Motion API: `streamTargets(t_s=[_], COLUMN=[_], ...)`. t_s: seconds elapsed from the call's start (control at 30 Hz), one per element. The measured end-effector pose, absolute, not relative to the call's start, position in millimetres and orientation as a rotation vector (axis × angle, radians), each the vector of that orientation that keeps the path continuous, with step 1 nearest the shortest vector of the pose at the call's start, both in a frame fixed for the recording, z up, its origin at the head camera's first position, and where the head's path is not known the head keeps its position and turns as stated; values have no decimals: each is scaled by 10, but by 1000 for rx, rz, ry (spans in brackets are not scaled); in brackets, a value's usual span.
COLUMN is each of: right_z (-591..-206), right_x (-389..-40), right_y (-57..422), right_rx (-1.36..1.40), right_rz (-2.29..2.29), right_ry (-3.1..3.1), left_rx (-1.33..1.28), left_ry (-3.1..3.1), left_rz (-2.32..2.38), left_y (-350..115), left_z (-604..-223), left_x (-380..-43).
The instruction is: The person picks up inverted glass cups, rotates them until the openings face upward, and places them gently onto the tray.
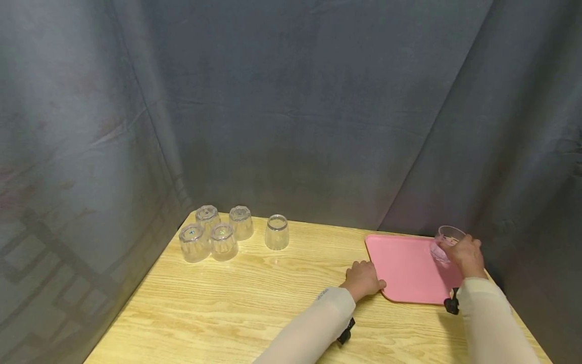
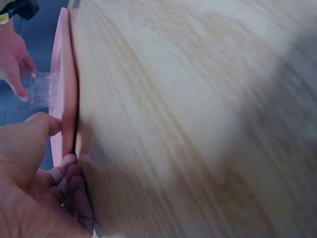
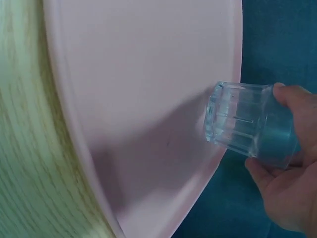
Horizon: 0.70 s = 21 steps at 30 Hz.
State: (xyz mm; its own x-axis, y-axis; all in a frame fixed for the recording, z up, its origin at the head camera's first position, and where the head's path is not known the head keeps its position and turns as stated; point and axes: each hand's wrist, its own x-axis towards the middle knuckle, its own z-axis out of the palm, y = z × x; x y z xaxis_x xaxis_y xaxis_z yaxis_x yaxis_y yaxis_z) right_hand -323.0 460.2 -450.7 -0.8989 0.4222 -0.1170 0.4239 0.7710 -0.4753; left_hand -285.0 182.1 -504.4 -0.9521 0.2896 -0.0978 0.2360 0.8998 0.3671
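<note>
My right hand [image 1: 466, 257] holds a clear drinking glass [image 1: 439, 252] by its upper part, thumb on one side and fingers on the other. The glass stands mouth up over the right part of a pink tray [image 1: 406, 268]. In the right wrist view, the thick faceted base of the glass [image 3: 218, 116] is right at the tray surface. At the tray's near left corner my left hand [image 1: 362, 280] pinches the edge. The left wrist view shows the thumb on the tray rim [image 2: 69, 94] and the other fingers curled below it.
Several clear glasses stand upside down in a cluster, one of them a front glass [image 1: 224, 243], on the left of the wooden table [image 1: 254, 308]. Another upturned glass [image 1: 277, 235] stands apart to their right. Grey curtains [image 1: 291, 111] hang behind and at both sides.
</note>
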Motion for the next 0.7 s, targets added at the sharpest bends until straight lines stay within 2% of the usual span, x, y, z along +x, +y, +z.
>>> streamTargets(t_s=[0.27,0.7], right_z=[-4473,-4447], right_x=[-3226,-3217], right_y=[4626,4648], right_rx=[697,643], right_rz=[-827,-830], right_ry=[2898,2899], left_rx=[634,708], left_ry=[2845,2816], left_rz=[556,493], left_y=[1703,1403], left_z=[-5017,-4766], left_x=[-2909,-2894])
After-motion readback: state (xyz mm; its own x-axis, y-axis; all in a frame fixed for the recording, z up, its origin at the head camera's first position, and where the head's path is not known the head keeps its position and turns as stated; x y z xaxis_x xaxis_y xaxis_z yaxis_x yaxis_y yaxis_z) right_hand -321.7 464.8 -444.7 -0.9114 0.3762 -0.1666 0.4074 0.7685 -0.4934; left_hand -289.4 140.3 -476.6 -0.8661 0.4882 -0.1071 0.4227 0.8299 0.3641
